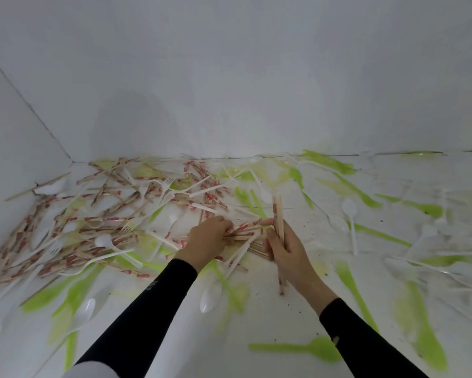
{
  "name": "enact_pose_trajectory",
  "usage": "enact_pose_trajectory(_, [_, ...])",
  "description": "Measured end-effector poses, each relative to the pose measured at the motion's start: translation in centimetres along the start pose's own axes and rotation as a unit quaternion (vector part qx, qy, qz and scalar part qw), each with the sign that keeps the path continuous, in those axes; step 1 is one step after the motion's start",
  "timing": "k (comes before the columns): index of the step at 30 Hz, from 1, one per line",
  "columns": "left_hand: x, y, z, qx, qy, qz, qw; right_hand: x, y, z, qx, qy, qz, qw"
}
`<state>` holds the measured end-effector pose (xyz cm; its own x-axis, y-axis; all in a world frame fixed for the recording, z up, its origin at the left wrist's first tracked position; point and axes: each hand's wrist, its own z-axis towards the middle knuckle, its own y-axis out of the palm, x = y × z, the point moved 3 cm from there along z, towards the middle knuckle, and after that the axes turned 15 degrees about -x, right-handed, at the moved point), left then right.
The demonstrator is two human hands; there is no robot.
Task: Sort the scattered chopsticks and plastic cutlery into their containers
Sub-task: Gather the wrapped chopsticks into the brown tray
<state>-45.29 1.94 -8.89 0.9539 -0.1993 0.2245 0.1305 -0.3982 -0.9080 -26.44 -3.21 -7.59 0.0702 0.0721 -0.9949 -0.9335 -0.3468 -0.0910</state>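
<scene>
I log snug black long sleeves on both arms. The left sleeve (153, 301) has faint grey lettering near the cuff, and the right sleeve (365, 342) has one small pale mark. White cloth (87, 373) edges the left sleeve's upper end. Left hand (206, 240) and right hand (286, 249) are bare.

White tabletop (229, 356), scattered with small dark specks (300, 312) on the right half; plain white back wall (256, 77) rising straight from its far edge; white side wall (11, 132) on left, meeting back wall at a thin diagonal seam (30, 107); faint grey shadow (136, 118) on back wall
</scene>
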Motion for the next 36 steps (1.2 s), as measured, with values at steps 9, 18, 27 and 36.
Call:
enact_pose_trajectory(9, [-0.1,-0.6,0.5,-0.012,0.018,0.055,0.998,0.0,-2.8,1.9,0.000,0.107,-0.141,0.984])
enact_pose_trajectory(18, [-4.3,-3.9,-1.3,0.011,0.002,-0.164,0.986,0.3,-1.4,4.3,-0.052,0.199,-0.400,0.893])
enact_pose_trajectory(27, [-8.0,-1.9,-3.5,-0.022,-0.044,-0.161,0.986,2.0,0.9,5.0,-0.172,0.183,-0.454,0.855])
enact_pose_trajectory(36, [-9.3,-2.7,-4.7,0.073,-0.099,-0.108,0.986,2.6,0.2,3.7,-0.102,0.229,-0.485,0.837])
